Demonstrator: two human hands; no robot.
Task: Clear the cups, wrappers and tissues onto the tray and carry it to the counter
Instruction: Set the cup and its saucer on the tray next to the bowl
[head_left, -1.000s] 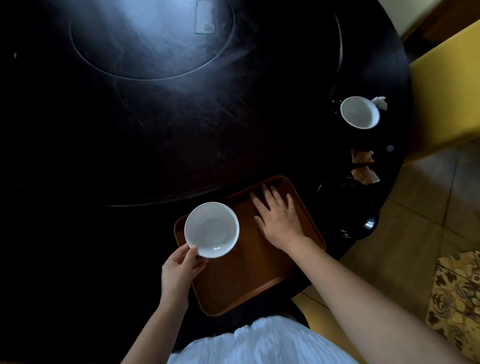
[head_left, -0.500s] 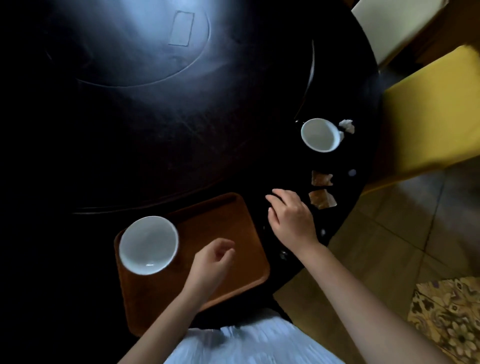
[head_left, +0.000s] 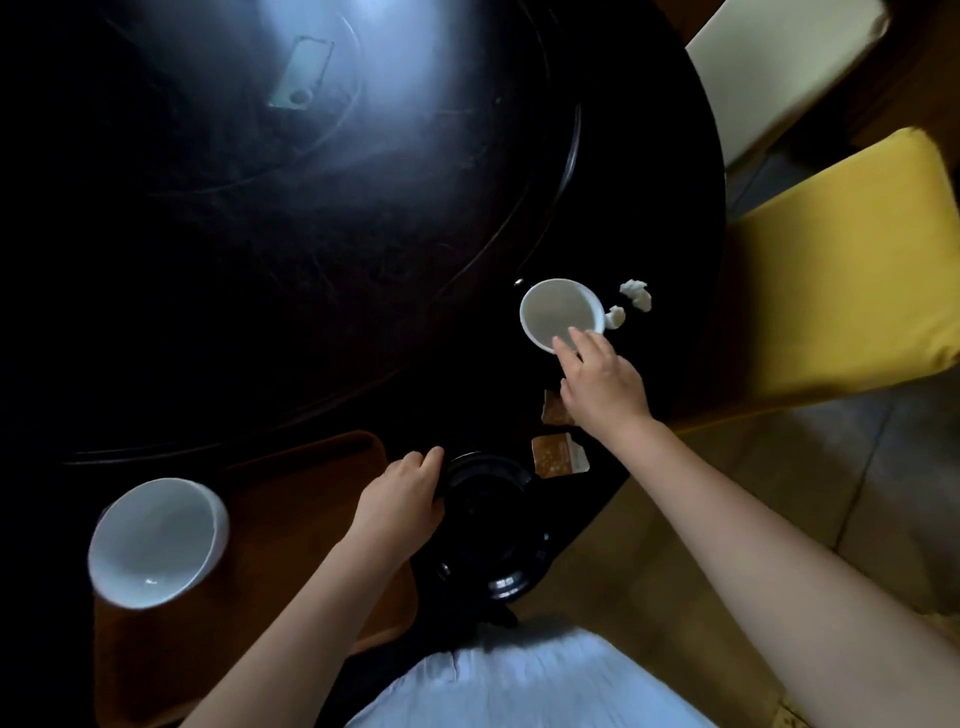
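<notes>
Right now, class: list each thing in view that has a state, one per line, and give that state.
Bowl: upright, empty, on tray.
Tray: on table, holding only the bowl.
Cup: upright, empty, right hand at its rim.
Tissues: crumpled, on table.
Wrappers: on table.
Left hand: on dark dish.

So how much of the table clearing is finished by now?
Barely started. One white cup sits on the brown tray. The right hand reaches the second cup on the table, fingers at its rim; the left hand is at a black dish. Two wrappers and the tissues remain, then carrying.
</notes>
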